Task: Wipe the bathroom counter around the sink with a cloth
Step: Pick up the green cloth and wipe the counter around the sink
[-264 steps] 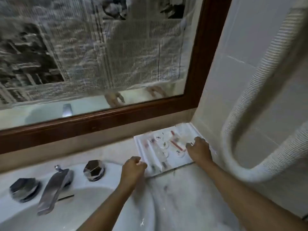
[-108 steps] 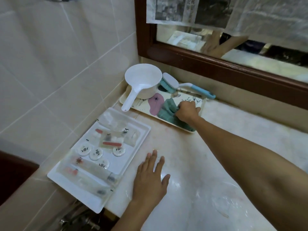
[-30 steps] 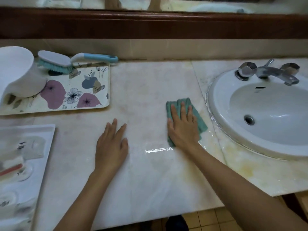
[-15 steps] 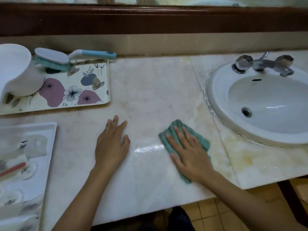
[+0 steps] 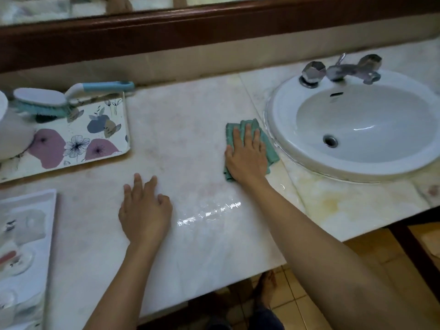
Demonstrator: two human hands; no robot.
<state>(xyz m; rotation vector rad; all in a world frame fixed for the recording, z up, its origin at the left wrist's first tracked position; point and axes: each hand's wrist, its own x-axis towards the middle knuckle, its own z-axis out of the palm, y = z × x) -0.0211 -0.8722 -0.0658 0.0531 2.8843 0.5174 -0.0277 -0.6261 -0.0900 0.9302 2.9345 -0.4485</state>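
A folded green cloth (image 5: 270,148) lies on the pale marble counter (image 5: 185,129), just left of the white oval sink (image 5: 357,129). My right hand (image 5: 246,156) presses flat on the cloth with straight fingers pointing away from me. The cloth's edges show beyond my fingertips and on the sink side. My left hand (image 5: 144,211) rests palm down on the bare counter nearer the front edge, holding nothing. A wet shiny streak (image 5: 209,211) lies on the marble between the two hands.
A floral tray (image 5: 78,141) at the back left carries a scrub brush (image 5: 54,101) and a white scoop (image 5: 12,136). A white tray (image 5: 26,234) of small packets sits at the front left. Chrome taps (image 5: 338,69) stand behind the basin. A wood-framed mirror (image 5: 214,25) runs along the back.
My right hand has pushed the cloth away from me and toward the sink rim, its fingers now pointing straight ahead. My left hand stays on the counter.
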